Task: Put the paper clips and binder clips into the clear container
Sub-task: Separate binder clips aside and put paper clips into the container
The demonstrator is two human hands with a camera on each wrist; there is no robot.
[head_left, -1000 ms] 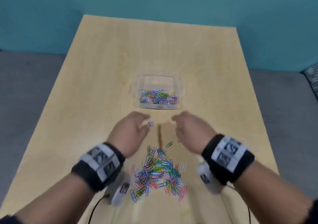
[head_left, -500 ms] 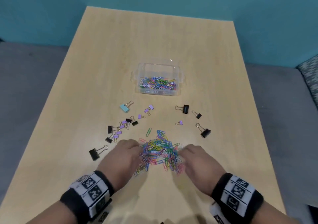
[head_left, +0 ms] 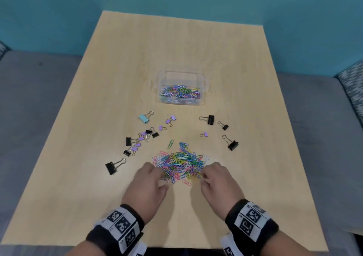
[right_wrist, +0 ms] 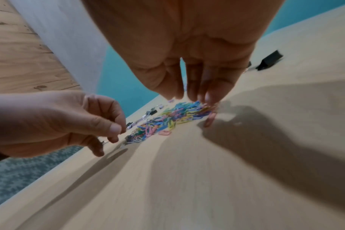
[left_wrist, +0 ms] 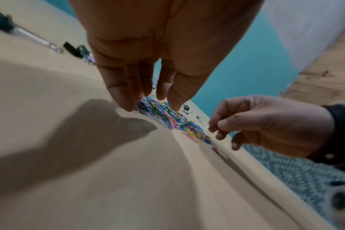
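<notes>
A clear container (head_left: 202, 100) sits mid-table with several coloured paper clips inside. Nearer me lies a pile of coloured paper clips (head_left: 180, 162) (left_wrist: 163, 112) (right_wrist: 173, 116). My left hand (head_left: 159, 174) (left_wrist: 152, 102) is at the pile's left near edge, my right hand (head_left: 205, 174) (right_wrist: 189, 99) at its right near edge. Both point their fingers down, with the tips touching the clips. No clip shows plainly pinched in either hand. Binder clips lie scattered: black and purple ones (head_left: 137, 141) and a teal one (head_left: 144, 118) on the left, black ones (head_left: 232, 144) on the right.
The wooden table (head_left: 117, 79) stands before a teal wall, with grey upholstery on both sides. A large black binder clip (head_left: 113, 167) lies left of my left hand. A single green paper clip (head_left: 170, 143) lies just beyond the pile.
Both hands drew back from in front of the container to the paper clip pile. They now close in on its near sides.
</notes>
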